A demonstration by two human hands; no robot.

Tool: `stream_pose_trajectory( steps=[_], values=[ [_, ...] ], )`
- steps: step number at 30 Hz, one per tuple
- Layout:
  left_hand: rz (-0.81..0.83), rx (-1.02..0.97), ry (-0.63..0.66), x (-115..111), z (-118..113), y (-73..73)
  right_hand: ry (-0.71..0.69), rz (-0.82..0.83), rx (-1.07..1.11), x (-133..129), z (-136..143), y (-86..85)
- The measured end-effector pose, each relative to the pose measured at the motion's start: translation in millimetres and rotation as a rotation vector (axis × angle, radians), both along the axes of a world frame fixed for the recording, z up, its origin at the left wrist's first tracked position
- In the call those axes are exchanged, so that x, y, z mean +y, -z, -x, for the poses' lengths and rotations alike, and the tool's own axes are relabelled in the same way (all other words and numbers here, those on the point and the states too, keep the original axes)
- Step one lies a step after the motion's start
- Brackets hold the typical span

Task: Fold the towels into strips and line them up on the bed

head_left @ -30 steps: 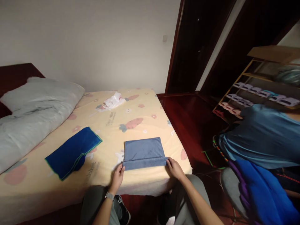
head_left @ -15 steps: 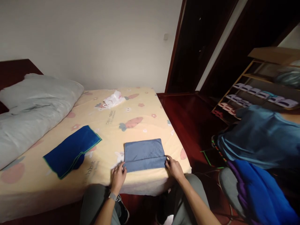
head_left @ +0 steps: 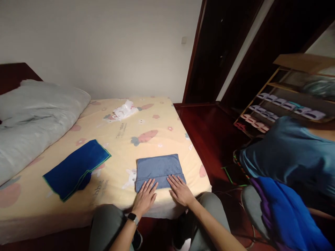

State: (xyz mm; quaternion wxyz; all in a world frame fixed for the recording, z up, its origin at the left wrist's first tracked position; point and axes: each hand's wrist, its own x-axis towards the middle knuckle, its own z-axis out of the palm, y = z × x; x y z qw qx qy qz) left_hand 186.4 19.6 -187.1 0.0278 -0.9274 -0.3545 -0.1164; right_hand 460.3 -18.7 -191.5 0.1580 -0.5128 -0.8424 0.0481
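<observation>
A grey-blue cloth (head_left: 158, 165), folded into a rectangle with a flap along its near side, lies at the front edge of the bed. My left hand (head_left: 145, 197) rests flat on the near left part of the flap, fingers stretched out. On the right part of the same flap lies my right hand (head_left: 181, 190), also open, its fingers spread over the cloth. Neither hand grips anything. Further left on the bed is a darker blue cloth (head_left: 75, 169) with green edging, folded, with one corner sticking out on its near side.
The bed (head_left: 167, 139) has a yellow patterned sheet. A grey quilt (head_left: 42, 118) is heaped at its left, and a crumpled white plastic bag (head_left: 125, 110) lies towards the wall. To the right stand a slipper rack (head_left: 277, 104) and a person in a blue top (head_left: 282, 153).
Both hands have let go of the cloth's side edges and moved inward. They now lie flat on the flap. The view has shifted slightly.
</observation>
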Motion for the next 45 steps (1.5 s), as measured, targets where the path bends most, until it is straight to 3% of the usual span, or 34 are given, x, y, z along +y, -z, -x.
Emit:
stream_pose_trajectory(
  steps=[5,10,15,18,28,39,45],
  values=[
    [0.015,0.006,-0.029,6,7,5.3,0.048,-0.007,-0.02,3,1,10.4],
    [-0.002,-0.037,-0.085,6,5,3.5,0.162,-0.073,0.034,0,19,2.9],
    [-0.007,-0.037,-0.025,2,-12,7.0,0.056,-0.078,0.058,-6,63,3.7],
    [0.005,-0.038,-0.004,2,-15,11.6,0.052,-0.062,0.05,-6,73,12.2],
    [0.028,-0.079,-0.099,17,21,15.4,0.23,-0.065,0.026,-4,29,28.7],
    [0.025,-0.101,-0.164,18,45,22.9,0.39,-0.071,0.056,-7,-20,43.6],
    [0.005,-0.123,-0.21,20,57,20.8,0.379,-0.039,0.039,-7,-29,33.1]
  ],
)
